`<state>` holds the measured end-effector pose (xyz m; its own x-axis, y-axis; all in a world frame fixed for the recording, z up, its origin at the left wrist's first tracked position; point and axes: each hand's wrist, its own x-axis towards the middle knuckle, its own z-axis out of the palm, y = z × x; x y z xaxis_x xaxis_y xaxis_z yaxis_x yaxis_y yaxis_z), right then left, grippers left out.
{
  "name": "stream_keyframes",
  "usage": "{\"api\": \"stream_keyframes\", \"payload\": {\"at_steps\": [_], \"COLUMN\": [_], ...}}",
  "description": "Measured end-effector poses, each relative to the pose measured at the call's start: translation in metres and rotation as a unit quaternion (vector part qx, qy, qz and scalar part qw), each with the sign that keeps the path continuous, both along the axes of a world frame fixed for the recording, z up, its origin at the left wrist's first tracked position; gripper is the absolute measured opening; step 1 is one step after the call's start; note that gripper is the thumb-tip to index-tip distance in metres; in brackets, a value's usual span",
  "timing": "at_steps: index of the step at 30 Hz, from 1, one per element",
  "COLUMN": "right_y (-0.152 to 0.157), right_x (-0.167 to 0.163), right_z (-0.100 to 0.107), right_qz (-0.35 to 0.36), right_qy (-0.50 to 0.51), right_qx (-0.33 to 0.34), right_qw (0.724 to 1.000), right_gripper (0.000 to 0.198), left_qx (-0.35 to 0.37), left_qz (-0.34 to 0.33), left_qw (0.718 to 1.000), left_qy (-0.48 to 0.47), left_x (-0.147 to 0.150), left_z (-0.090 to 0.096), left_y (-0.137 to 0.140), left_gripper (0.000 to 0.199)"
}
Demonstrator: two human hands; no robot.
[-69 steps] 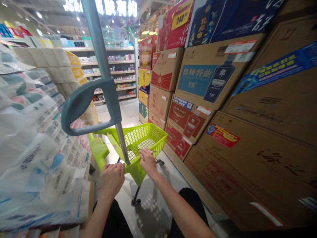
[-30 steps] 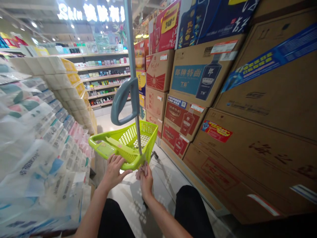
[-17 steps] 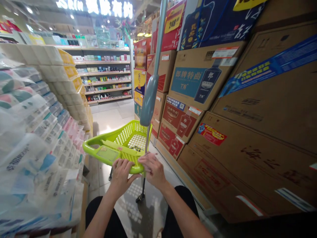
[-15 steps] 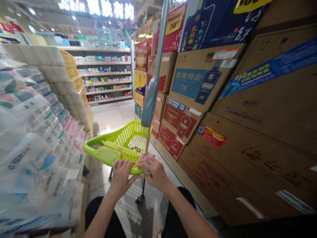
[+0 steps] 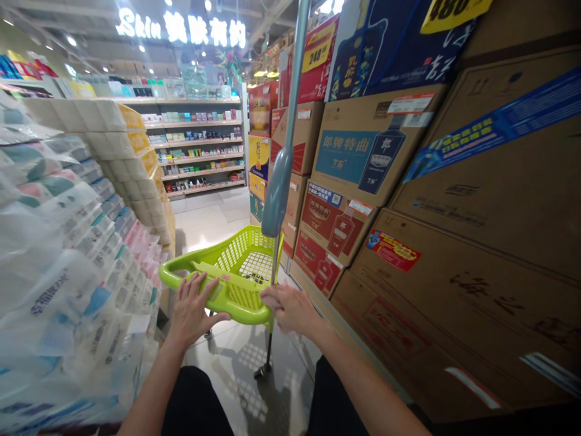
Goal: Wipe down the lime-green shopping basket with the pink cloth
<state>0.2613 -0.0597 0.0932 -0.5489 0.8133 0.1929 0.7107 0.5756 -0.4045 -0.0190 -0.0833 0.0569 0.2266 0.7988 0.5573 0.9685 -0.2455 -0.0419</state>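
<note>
A lime-green shopping cart point(image 5: 252, 312) stands in front of me, its mesh basket pointing away. My left hand point(image 5: 193, 309) rests on the left part of its handle, fingers stretched and spread over the top, thumb out to the side. At the right corner, my right hand point(image 5: 290, 307) is closed around the lower visible part of a grey-blue pole point(image 5: 276, 197), against the cart's rim. The pole rises steeply out of view at the top, with a thick sleeve partway up. Its lower end is hidden.
Stacked liquor cartons point(image 5: 354, 157) form a wall close on the right. Plastic-wrapped packs point(image 5: 91, 290) and pale paper bundles point(image 5: 106, 136) line the left. Pale tiled floor point(image 5: 213, 206) runs between them toward cosmetics shelves point(image 5: 204, 142) under a lit sign.
My left hand has slid left along the handle, away from my right hand, and its fingers have spread. The cart appears slightly lower and further right. My right hand stays by the pole.
</note>
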Motion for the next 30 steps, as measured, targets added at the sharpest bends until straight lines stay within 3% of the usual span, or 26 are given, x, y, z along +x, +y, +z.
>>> {"api": "stream_keyframes", "payload": {"at_steps": [6, 11, 15, 17, 19, 22, 25, 27, 30], "right_y": [-0.031, -0.035, -0.042, -0.04, -0.034, -0.027, -0.032, -0.033, -0.018], "right_x": [-0.012, -0.009, -0.015, -0.008, 0.004, 0.009, -0.009, -0.015, 0.008], "right_z": [0.006, -0.007, -0.024, -0.028, -0.029, -0.032, -0.04, -0.048, -0.058], "right_qz": [-0.044, -0.207, -0.213, -0.214, -0.265, -0.336, -0.265, -0.208, -0.244], "right_qy": [-0.006, 0.005, 0.017, 0.032, 0.046, 0.065, 0.097, 0.113, 0.131], "right_qx": [0.08, 0.103, 0.185, 0.194, 0.172, 0.156, 0.19, 0.205, 0.212], "right_qw": [0.996, 0.973, 0.959, 0.957, 0.948, 0.927, 0.94, 0.95, 0.937], "right_gripper": [0.034, 0.029, 0.049, 0.053, 0.044, 0.041, 0.065, 0.077, 0.072], "left_qx": [-0.005, 0.022, 0.013, 0.001, -0.002, -0.031, -0.071, -0.071, -0.063], "left_qz": [0.022, 0.056, 0.074, 0.072, 0.084, 0.067, 0.035, 0.038, 0.033], "left_qw": [0.999, 0.996, 0.993, 0.994, 0.994, 0.997, 0.997, 0.997, 0.997], "left_qy": [-0.03, -0.073, -0.094, -0.088, -0.07, -0.031, -0.012, -0.015, -0.021], "left_x": [0.024, 0.073, 0.108, 0.101, 0.079, 0.044, 0.032, 0.036, 0.044], "left_z": [0.002, 0.0, 0.003, 0.005, 0.005, 0.004, 0.003, 0.002, 0.002], "left_y": [-0.01, -0.017, -0.022, -0.023, -0.023, -0.021, -0.02, -0.02, -0.02], "left_gripper": [0.079, 0.077, 0.076, 0.076, 0.075, 0.047, 0.016, 0.015, 0.017]}}
